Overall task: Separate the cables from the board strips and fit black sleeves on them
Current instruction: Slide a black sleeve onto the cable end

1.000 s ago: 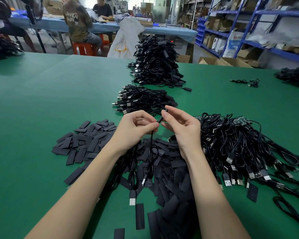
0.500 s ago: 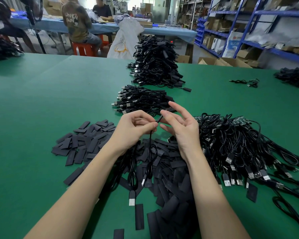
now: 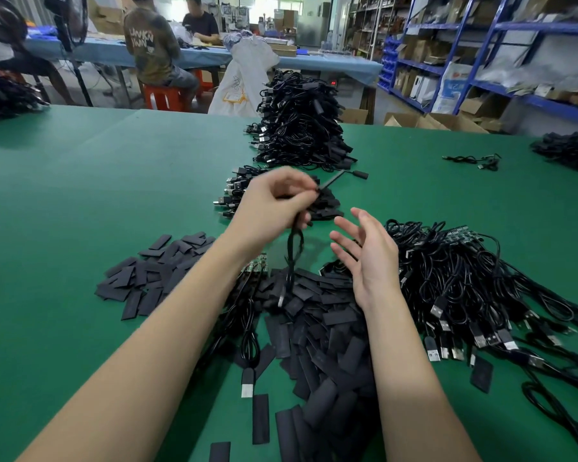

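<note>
While the left hand [image 3: 274, 208] is raised above the middle of the green tabletop [image 3: 80, 201], its fingers are curled around a black cable [image 3: 294, 248], pinching the sleeved end near the fingertips. That end pokes out to the right of the fingertips and is blurred. Below the hand, the cable hangs down in a thin loop, and its plug end reaches the heap of black sleeves [image 3: 317, 328] lying near the person.

Just to the right and a little nearer, the right hand [image 3: 369, 258] is apart from the cable, palm turned left, fingers spread and relaxed, holding nothing.

The sleeves are flat, matte black rectangles scattered loosely, spreading left between the forearms and beyond. On the right lies a tangle of cables on board strips [image 3: 474, 281], silver plugs pointing toward the near edge. Beyond the left hand sits a small bundle of finished cables [image 3: 234, 191], and farther still a tall stack of cables [image 3: 297, 128]. A loose cable with a silver plug [image 3: 247, 381] lies between the forearms.
</note>
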Demonstrator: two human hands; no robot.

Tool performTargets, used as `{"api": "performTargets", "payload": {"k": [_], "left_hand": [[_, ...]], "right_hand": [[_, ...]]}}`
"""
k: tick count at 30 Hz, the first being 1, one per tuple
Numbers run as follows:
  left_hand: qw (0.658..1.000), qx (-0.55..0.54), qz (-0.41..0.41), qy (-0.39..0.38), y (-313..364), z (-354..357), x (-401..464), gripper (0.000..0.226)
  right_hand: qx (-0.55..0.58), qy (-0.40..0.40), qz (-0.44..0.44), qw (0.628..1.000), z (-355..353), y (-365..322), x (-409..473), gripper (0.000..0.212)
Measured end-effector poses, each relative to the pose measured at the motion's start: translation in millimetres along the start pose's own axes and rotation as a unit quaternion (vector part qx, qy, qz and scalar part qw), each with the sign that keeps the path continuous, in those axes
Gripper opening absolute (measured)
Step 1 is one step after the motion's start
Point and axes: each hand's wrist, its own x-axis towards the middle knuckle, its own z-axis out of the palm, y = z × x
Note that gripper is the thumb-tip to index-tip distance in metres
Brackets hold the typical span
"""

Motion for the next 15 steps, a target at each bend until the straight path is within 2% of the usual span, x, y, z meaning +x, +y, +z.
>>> {"api": "performTargets", "payload": {"k": [3,6,9,12,15], "left_hand": [[0.988,0.137,0.077,0.005,25.8,5.6,43.8,0.013],[0.945,0.300,0.131,-0.002,40.3,12.5,88.7,0.014],[0.890,0.437,0.126,-0.011,34.6,19.3,123.2,0.019],[0.842,0.530,0.097,-0.038,4.8,17.8,138.5,0.029],[0.815,0.575,0.048,-0.057,-34.8,7.2,139.4,0.034]], "right_hand": [[0.005,-0.002,0.006,1.000,-2.3,0.7,0.3,0.020],[-0.004,-0.007,0.011,1.000,-3.0,2.7,1.4,0.019],[-0.011,-0.015,0.021,1.000,-2.7,3.2,2.6,0.018],[-0.017,-0.024,0.033,0.999,-2.4,3.4,3.7,0.017],[-0.022,-0.029,0.039,0.999,-2.4,3.5,4.7,0.017]]}}
